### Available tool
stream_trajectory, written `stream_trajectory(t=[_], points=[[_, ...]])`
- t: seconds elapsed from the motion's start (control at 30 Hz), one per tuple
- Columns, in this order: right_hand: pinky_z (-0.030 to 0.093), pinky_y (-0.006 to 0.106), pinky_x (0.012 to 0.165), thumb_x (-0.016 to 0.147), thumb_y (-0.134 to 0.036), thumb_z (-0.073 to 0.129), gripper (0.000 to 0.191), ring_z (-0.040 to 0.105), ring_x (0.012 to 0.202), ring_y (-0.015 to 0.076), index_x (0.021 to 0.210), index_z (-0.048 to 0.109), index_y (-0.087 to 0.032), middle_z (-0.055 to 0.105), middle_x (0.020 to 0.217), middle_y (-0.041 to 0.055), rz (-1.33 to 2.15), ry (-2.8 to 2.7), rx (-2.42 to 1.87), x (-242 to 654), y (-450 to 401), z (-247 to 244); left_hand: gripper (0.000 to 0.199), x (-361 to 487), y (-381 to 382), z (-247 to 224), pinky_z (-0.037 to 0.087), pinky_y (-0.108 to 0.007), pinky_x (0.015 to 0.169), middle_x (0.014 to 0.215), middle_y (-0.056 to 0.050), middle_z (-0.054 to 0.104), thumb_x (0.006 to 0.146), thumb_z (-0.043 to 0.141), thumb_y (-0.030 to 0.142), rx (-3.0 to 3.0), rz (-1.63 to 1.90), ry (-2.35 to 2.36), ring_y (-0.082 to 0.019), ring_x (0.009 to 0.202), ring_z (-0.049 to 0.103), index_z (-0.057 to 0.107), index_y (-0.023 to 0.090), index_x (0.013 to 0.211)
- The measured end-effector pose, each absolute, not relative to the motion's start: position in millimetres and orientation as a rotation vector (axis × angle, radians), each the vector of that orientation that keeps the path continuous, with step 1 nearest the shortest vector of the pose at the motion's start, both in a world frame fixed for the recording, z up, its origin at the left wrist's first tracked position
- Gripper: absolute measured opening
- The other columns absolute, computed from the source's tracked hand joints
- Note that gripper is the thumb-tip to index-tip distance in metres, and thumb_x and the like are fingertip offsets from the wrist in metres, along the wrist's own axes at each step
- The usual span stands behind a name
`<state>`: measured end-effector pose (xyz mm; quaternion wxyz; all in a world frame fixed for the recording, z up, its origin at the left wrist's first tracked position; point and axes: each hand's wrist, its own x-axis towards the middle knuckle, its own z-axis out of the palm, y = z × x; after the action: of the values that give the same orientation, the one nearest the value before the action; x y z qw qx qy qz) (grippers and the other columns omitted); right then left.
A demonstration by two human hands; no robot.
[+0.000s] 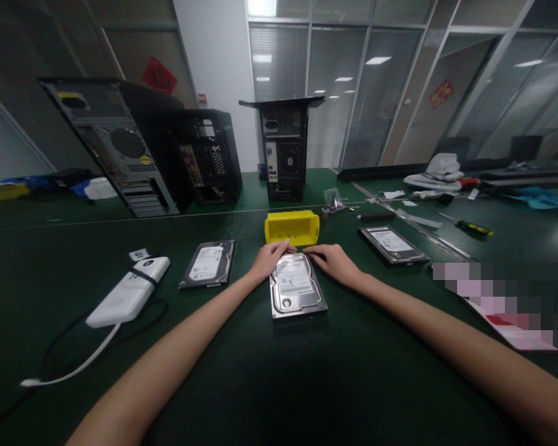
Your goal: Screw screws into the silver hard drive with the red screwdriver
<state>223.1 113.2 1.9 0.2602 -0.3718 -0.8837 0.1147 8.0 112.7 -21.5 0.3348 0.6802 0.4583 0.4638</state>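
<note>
A silver hard drive with a white label lies flat on the dark green table in front of me. My left hand is closed on its far left corner, fingertips along the far edge. From the other side, my right hand holds the far right corner, its index finger stretched along the edge. Some fingertips are hidden behind the drive. Just beyond both hands stands a yellow plastic box, its open side facing me. Another hard drive lies to the left, and a third hard drive to the right.
A white power bank with a strap and cable is at left. Computer towers stand behind, another tower at centre back. At right lie a screwdriver, a small clear bag, a white object and a partly blurred pink item.
</note>
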Motion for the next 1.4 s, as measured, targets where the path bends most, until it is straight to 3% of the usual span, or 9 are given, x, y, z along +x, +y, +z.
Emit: stream_trajectory(t=[1.4], points=[[0.049,0.031,0.09,0.091,-0.018,0.048,0.028,0.067,0.096,0.0192,0.109,0.069,-0.014,0.071,0.106,0.0045,0.288,-2.378,-0.993,224.1,114.5,-2.3,0.046,8.9,114.3,-22.7,0.048,-0.032,0.086,0.092,-0.009,0.074,0.091,0.043,0.048,1.82,1.208,1.222,-0.023,0.09,0.067,0.073,0.014,0.086]])
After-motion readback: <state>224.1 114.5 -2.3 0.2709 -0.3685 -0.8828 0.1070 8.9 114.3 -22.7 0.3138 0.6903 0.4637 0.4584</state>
